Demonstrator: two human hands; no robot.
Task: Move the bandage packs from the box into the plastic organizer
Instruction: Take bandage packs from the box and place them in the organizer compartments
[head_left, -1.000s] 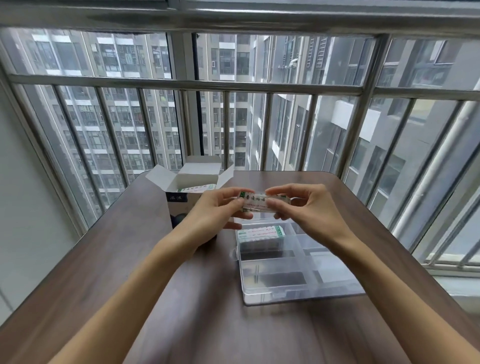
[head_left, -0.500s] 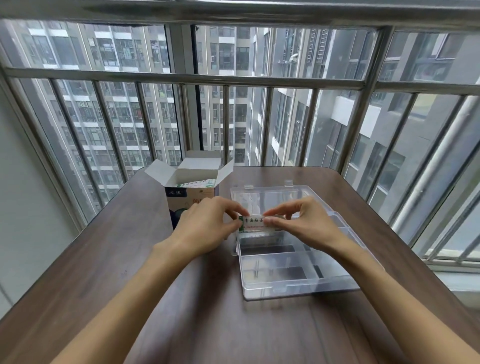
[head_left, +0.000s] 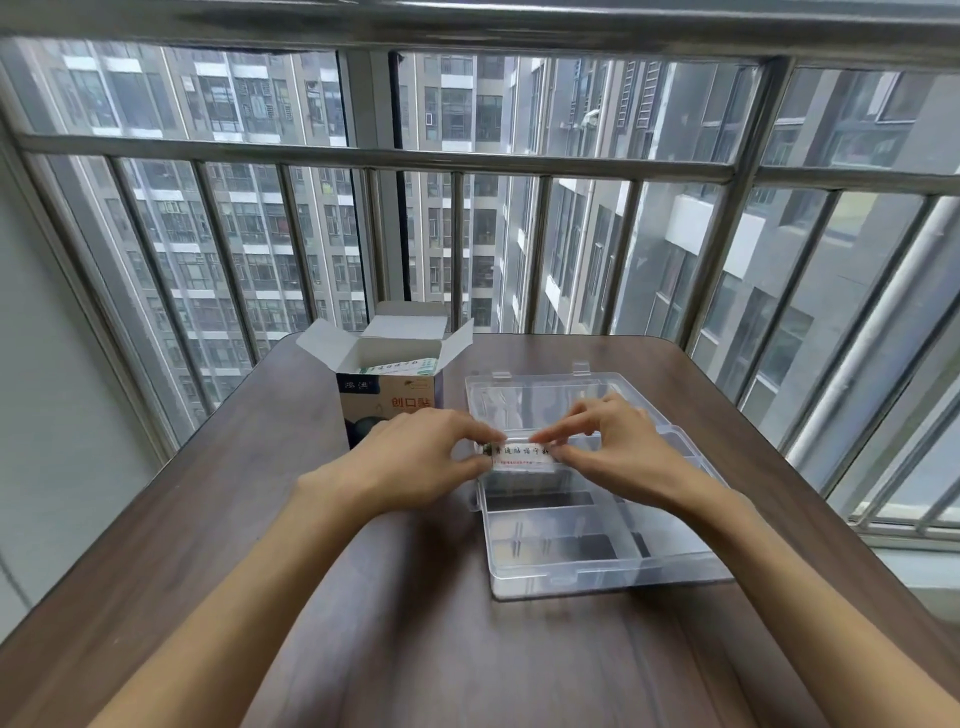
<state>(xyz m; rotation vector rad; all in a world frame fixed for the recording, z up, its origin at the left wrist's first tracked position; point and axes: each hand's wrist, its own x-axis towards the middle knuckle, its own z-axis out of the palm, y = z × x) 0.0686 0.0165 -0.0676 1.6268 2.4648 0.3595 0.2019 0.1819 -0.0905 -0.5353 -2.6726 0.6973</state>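
High-rise apartment balcony, enclosed. Shown by metal railing bars (head_left: 457, 249) and glazing across upper half of frame; residential tower blocks (head_left: 218, 234) seen through them at upper left and centre. Dark wood-grain table (head_left: 218, 519) placed against railing, filling lower frame. Grey wall strip (head_left: 47, 389) seen at left edge.

— Anything readable on the box (head_left: 387, 402)?
— Red characters "创口贴" on the near face; pale characters on the dark band above, too blurred to read.
— And on the bandage pack (head_left: 521, 454) at the organizer's far-left compartment?
— One row of dark characters, a thin red line beneath; too small to make out.
— Packs inside the box?
— Green print, illegible.
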